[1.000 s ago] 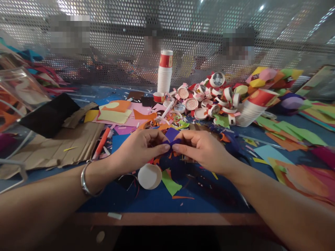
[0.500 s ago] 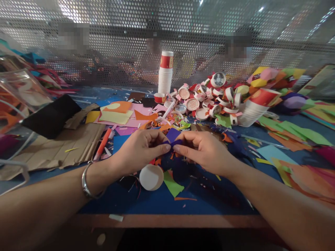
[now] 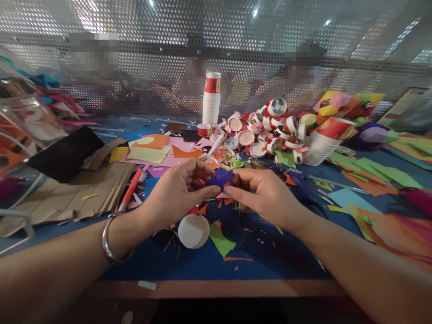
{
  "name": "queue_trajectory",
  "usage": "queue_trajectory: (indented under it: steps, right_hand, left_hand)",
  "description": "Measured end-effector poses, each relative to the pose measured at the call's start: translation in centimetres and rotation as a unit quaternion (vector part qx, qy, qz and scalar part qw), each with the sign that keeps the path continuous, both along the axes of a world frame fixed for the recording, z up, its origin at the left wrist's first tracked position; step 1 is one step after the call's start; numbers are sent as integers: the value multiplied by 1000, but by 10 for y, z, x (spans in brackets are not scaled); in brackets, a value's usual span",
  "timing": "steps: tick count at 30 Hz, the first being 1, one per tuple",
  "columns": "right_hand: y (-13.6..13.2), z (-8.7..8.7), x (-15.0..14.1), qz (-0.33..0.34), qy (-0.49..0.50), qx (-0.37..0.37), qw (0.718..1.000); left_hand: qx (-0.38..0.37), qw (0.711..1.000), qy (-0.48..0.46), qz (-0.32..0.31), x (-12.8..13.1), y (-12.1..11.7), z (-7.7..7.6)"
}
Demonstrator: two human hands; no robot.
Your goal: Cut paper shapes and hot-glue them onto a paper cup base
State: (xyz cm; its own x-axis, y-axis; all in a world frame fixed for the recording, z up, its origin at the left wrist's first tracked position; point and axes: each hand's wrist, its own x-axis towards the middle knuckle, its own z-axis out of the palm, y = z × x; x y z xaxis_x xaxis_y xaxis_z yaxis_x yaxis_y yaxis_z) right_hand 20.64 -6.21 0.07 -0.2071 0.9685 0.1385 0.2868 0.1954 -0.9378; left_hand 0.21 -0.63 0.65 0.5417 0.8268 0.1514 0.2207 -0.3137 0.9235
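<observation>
A small piece of folded purple paper [image 3: 219,177] is held between my two hands above the middle of the table. My left hand [image 3: 184,184] pinches its left side, thumb along the lower edge and fingers curled behind. On the other side, my right hand [image 3: 258,191] grips it between thumb and fingertips. The two thumb tips nearly meet. Below my left hand lies a round white paper cup piece [image 3: 193,231], and beside it a green paper scrap [image 3: 222,240].
Cut cup bottoms and scraps form a pile [image 3: 258,130] behind my hands. A tall cup stack [image 3: 211,99] stands at the back; another stack [image 3: 327,140] leans at right. Cardboard [image 3: 97,193], a red marker [image 3: 131,190] and a black box-like piece [image 3: 65,152] lie left. Coloured paper [image 3: 357,202] spreads right.
The purple paper has turned and now shows a broader folded face between my hands. My left fingers have lifted and loosened slightly, while the right hand keeps its pinch.
</observation>
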Motion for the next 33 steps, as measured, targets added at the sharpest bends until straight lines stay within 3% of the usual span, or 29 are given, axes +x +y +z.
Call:
queue_trajectory:
  steps: [6,11,18,21,25,30,33]
  right_hand:
    - [0,2,-2,1,-1,14,1000]
    - [0,0,-2,-6,-17,36,999]
    - [0,1,-4,-13,-30,72,997]
    - [-1,2,-3,-12,-39,65,997]
    - [1,7,5,-15,-72,73,995]
    - [-3,25,38,-79,-187,81,976]
    - [-16,28,73,-152,-301,49,940]
  left_hand:
    - [122,991,61,12,-1,-5,3]
    - [287,950,114,43,0,-8,5]
    - [329,934,135,44,-1,-10,6]
    - [268,957,107,39,0,-6,4]
    - [69,998,1,-4,0,6,-2]
    - [-70,995,-74,-14,-3,15,-4]
    - [-110,990,-82,-11,-4,13,-3]
